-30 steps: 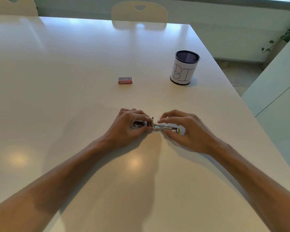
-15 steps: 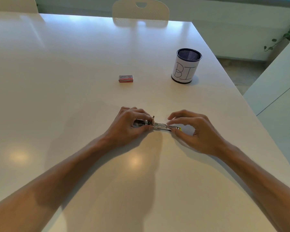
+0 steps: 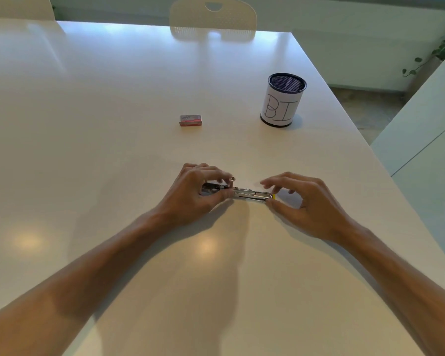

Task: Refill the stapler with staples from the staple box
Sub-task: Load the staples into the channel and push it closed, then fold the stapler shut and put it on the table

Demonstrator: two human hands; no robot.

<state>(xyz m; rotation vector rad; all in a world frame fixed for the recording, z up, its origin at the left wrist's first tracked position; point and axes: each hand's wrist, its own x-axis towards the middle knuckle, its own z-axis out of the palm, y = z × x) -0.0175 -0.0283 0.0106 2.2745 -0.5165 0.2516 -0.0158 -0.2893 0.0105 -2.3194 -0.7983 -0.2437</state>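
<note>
A small metal stapler (image 3: 249, 194) lies on the white table (image 3: 113, 150), with its silver staple tray drawn out to the right and a yellow tip at the tray's end. My left hand (image 3: 198, 194) grips the stapler's body, which is mostly hidden under the fingers. My right hand (image 3: 303, 201) is at the tray's yellow end, thumb touching it, fingers curled and raised above. The small red and grey staple box (image 3: 190, 120) lies shut on the table beyond the hands, apart from them.
A mesh pen cup (image 3: 283, 100) with a white paper label stands at the right back. The table's right edge runs close beside my right hand. A cream chair (image 3: 213, 19) stands at the far side.
My right hand has slid to the right along the tray, which is now drawn out further from the stapler. My left hand has held its grip in place.
</note>
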